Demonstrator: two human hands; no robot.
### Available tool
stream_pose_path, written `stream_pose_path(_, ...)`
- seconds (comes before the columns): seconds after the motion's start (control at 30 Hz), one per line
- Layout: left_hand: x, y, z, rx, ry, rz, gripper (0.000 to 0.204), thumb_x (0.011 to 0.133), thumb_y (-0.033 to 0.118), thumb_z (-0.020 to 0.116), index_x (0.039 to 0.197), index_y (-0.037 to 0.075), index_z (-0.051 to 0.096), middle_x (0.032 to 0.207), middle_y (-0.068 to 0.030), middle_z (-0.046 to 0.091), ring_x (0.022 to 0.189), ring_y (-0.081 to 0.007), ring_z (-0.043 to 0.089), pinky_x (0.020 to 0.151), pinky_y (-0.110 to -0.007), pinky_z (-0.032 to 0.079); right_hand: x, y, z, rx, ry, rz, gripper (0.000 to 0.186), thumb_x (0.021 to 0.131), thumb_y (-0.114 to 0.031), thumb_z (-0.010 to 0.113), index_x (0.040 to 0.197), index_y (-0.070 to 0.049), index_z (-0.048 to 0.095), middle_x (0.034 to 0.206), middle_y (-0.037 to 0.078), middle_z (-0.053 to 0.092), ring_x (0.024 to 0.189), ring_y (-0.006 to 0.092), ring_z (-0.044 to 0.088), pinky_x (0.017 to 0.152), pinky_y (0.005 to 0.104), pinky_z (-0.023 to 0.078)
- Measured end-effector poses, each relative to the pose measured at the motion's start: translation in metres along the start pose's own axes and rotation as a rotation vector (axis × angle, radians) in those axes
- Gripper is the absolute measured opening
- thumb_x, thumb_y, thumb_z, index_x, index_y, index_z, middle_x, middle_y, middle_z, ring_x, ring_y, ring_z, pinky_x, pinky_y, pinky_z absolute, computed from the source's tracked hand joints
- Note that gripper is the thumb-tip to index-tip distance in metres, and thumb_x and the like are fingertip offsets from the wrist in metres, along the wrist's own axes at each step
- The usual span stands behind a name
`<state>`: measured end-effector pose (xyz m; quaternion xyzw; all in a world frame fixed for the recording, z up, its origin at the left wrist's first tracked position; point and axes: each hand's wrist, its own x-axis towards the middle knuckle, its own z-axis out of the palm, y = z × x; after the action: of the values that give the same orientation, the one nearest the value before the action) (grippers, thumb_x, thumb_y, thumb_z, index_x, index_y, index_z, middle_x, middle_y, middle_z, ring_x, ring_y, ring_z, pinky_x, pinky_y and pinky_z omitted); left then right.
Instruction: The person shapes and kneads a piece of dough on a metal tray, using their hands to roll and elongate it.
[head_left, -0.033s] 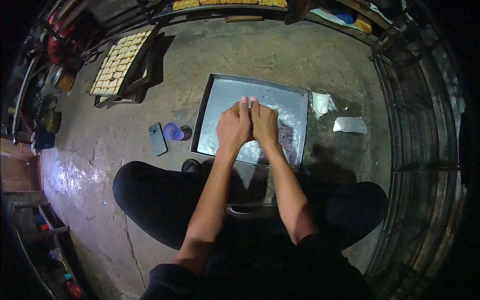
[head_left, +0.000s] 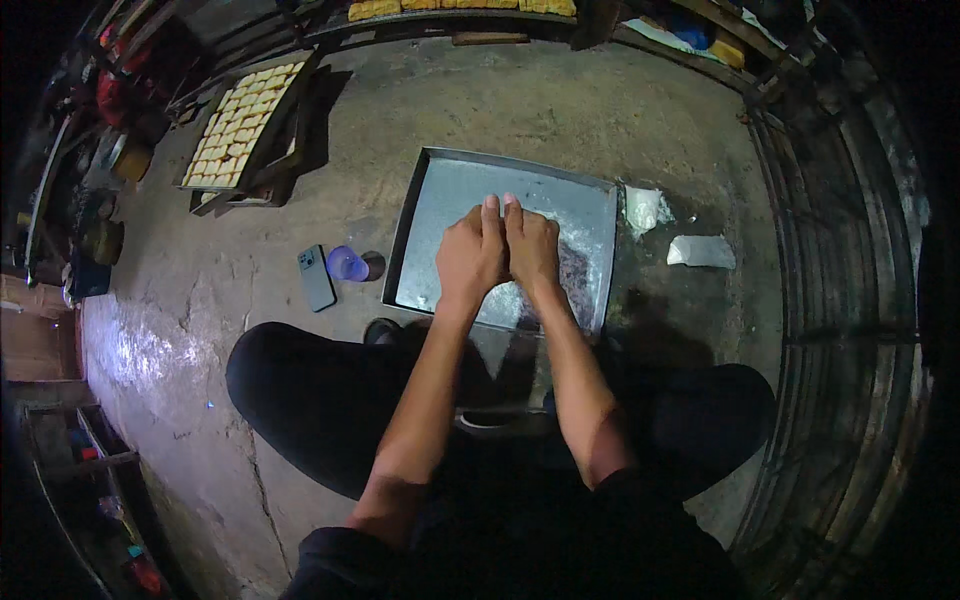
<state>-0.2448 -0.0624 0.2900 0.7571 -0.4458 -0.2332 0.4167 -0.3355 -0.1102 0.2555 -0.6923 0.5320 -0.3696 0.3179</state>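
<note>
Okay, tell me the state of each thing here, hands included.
Left hand, fingers curled
Right hand, fingers curled
Metal tray, dusted with white
Phone, lying back up
Purple cup, contents unclear
Far tray, filled with pale pieces
Upper white bag, open or shut unclear
Lower white packet, lying flat

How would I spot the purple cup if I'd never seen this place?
Start at the large rectangular metal tray on the floor. Between its left side and a flat grey phone is the cup. Its round shape and purple colour set it apart from both.
</note>
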Motion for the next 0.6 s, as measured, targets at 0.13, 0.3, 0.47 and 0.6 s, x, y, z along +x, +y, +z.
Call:
stream_pose_path(0.13, 0.009, -0.022, -0.001, 0.006, -0.026, -0.025, 0.066, 0.104, 0.044, 0.035, 0.072, -0.005, 0.063, 0.073, -0.0305, 0.062, 0.072, -0.0484, 0.062, 0.068, -0.052, 0.047, -0.007, -0.014, 0.001, -0.033, -0.049, 0.075, 0.058, 0.103, -0.036, 0.039, 0.07, 0.003, 0.067, 0.071, 0.029, 0.063, 0.07, 0.0489, 0.063, 0.07, 0.0534, 0.05)
stream_pose_path(0.3, 0.02, -0.031, -0.005, -0.125, 0.038, -0.035, 0.068, 0.105, 0.044, 0.04, 0.066, -0.01, 0.055, 0.056, -0.0241, 0.054, 0.053, -0.031, 0.052, 0.058, -0.048, 0.041, -0.005, -0.021, -0.005, 0.037, -0.116, 0.074, 0.055, 0.101, -0.037, 0.043, 0.072, 0.003, 0.066, 0.073, 0.029, 0.063, 0.075, 0.0496, 0.063, 0.076, 0.0545, 0.049)
stream_pose_path(0.47, 0.049, -0.039, -0.02, -0.23, 0.082, -0.033, 0.07, 0.104, 0.048, 0.042, 0.065, -0.009, 0.055, 0.055, -0.0208, 0.05, 0.05, -0.0269, 0.044, 0.055, -0.047, 0.038, -0.015, -0.038, 0.004, 0.052, 0.01, -0.173, 0.049, 0.101, -0.032, 0.048, 0.071, 0.003, 0.064, 0.067, 0.027, 0.06, 0.065, 0.0472, 0.062, 0.06, 0.0509, 0.048)
stream_pose_path(0.6, 0.055, -0.053, -0.006, -0.176, 0.133, 0.066, 0.069, 0.103, 0.046, 0.043, 0.064, -0.009, 0.053, 0.055, -0.0223, 0.051, 0.051, -0.0276, 0.043, 0.055, -0.047, 0.037, -0.02, -0.029, 0.004, 0.074, -0.001, -0.206, 0.045, 0.101, -0.03, 0.05, 0.073, 0.003, 0.064, 0.065, 0.027, 0.058, 0.061, 0.0463, 0.06, 0.054, 0.0492, 0.047)
